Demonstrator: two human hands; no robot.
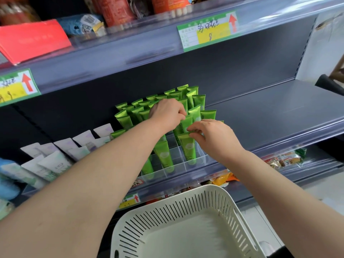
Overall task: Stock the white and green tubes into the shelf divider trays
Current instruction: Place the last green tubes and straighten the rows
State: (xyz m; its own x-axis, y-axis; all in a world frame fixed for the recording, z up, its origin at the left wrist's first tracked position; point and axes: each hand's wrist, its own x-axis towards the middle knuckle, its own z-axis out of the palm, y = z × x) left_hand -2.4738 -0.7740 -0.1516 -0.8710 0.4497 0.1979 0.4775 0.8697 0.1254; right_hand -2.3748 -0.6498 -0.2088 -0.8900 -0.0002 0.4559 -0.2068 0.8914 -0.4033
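Note:
Several green tubes (163,153) stand upright in a clear divider tray (178,168) on the middle shelf. My left hand (167,114) reaches over them and pinches the top of one green tube (184,123) in the middle rows. My right hand (214,136) pinches the top edge of a front green tube (189,148) standing in a front compartment. White tubes (55,162) lean in rows to the left of the green ones.
A white slotted basket (186,220) sits below the shelf, in front of me. The shelf (279,112) to the right of the tray is bare. Packaged goods fill the upper shelf, and snack packs (283,159) lie on the lower one.

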